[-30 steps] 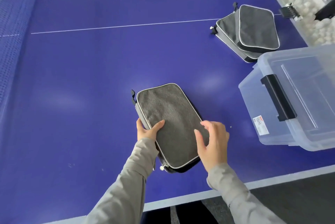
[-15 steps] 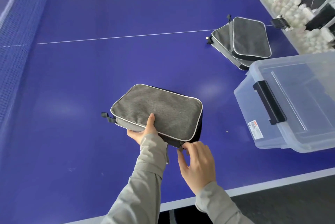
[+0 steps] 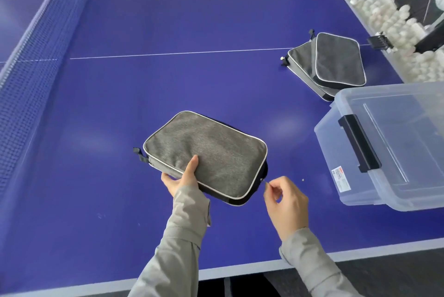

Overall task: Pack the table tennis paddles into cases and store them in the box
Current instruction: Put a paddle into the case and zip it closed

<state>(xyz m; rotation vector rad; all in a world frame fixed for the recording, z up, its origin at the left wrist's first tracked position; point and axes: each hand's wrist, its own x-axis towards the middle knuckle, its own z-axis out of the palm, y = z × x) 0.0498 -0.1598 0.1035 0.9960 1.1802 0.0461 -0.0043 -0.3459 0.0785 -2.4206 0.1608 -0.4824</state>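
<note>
- The left hand [image 3: 182,176] grips the grey case [image 3: 206,150] at its near long side, thumb flat on top and fingers curled underneath.
- The right hand [image 3: 286,203] has thumb and forefinger pinched together on the small zip pull [image 3: 264,181] at the case's near right corner. The other fingers are loosely curled.
- The case lies roughly level in the middle of the bench [image 3: 168,68], not far from the near edge. I cannot tell whether its far side touches the surface.
- The clear plastic box [image 3: 329,143], with a black latch [image 3: 359,143] and a white label [image 3: 340,179], stands near the near right corner, well apart from the case.
- Two more cases [image 3: 336,63] lie just beyond the box by the right edge, one overlapping the other.
- White balls [image 3: 389,23] are heaped along the right edge.
- The net [image 3: 36,56] runs along the left side.
</note>
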